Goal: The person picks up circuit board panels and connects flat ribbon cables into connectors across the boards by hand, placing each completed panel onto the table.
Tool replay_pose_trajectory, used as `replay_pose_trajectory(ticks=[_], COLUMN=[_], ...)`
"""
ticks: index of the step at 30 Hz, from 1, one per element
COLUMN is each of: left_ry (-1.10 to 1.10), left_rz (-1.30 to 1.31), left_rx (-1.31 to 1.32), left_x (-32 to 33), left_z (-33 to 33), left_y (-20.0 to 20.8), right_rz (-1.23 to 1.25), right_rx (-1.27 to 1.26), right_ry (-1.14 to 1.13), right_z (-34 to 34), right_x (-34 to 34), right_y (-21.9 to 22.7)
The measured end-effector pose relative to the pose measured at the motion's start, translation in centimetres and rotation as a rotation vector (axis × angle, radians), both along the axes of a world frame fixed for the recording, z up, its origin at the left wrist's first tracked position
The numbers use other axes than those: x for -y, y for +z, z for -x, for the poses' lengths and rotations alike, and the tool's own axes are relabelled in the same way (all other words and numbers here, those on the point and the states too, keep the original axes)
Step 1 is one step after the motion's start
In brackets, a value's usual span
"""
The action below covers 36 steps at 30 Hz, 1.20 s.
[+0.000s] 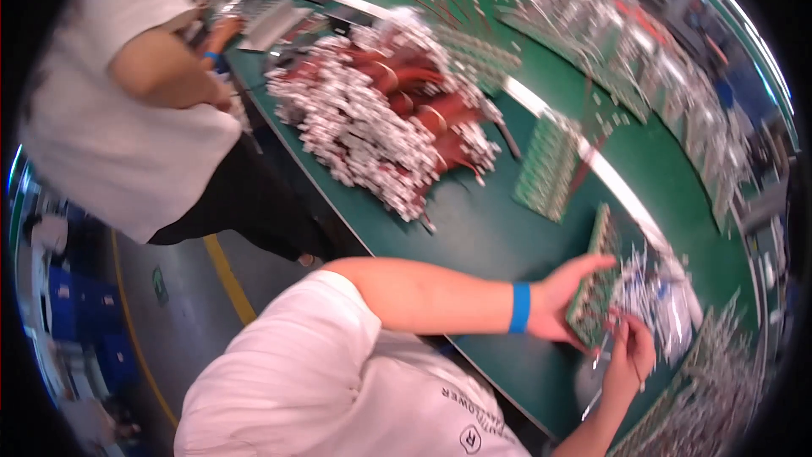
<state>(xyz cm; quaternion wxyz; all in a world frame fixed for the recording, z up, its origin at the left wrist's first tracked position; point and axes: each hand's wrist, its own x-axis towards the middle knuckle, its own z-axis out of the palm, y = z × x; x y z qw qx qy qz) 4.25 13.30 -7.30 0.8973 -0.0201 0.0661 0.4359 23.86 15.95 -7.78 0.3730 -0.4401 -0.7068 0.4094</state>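
My left hand (pixel 558 303), with a blue band at its wrist, grips a narrow green circuit board panel (pixel 592 296) that stands tilted above the bench. Small parts line the panel's face. My right hand (pixel 634 357) is closed in a pinch at the panel's lower end; what its fingertips hold is too small and blurred to make out. A thin pale strand (pixel 595 389) hangs beside that hand. Just beyond both hands lies a clear plastic bag (pixel 672 317) by a loose bunch of white-tipped leads (pixel 636 283).
A large heap of red wire bundles with white connectors (pixel 364 131) covers the green bench (pixel 474 241) on the left. Another board panel (pixel 548 169) lies farther back. Wired boards (pixel 702 381) line the right edge. A co-worker (pixel 135 118) stands at the far left.
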Motion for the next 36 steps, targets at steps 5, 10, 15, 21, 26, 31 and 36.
replay_pose_trajectory(ticks=[5, 10, 15, 21, 26, 31, 36], left_ry=[0.146, 0.121, 0.058, 0.070, 0.071, -0.009, 0.014], left_rz=[0.059, 0.039, 0.016, 0.119, 0.104, -0.235, -0.088], left_rx=[-0.041, -0.194, -0.076, -0.124, -0.155, 0.100, -0.084], left_x=[0.1, -0.1, 0.4, 0.9, 1.2, 1.2, 1.3], left_z=[1.7, 0.1, 0.3, 0.3, -0.2, 0.4, 0.2], left_y=[-0.5, 0.7, -0.6, 0.0, -0.4, -2.5, -2.4], right_rz=[0.027, -0.042, -0.123, -0.195, 0.001, -0.035, -0.087], right_rx=[-0.029, -0.122, -0.024, 0.220, 0.080, 0.147, 0.229], right_ry=[0.039, 0.104, 0.218, 0.274, 0.333, 0.247, 0.270], right_z=[4.1, 2.8, 2.5, 2.5, 2.7, 2.6, 2.6], right_x=[1.1, 2.0, 2.0, 2.3, 2.7, 3.1, 3.0], right_y=[2.4, 3.2, 4.4, 4.5, 4.2, 4.1, 3.9])
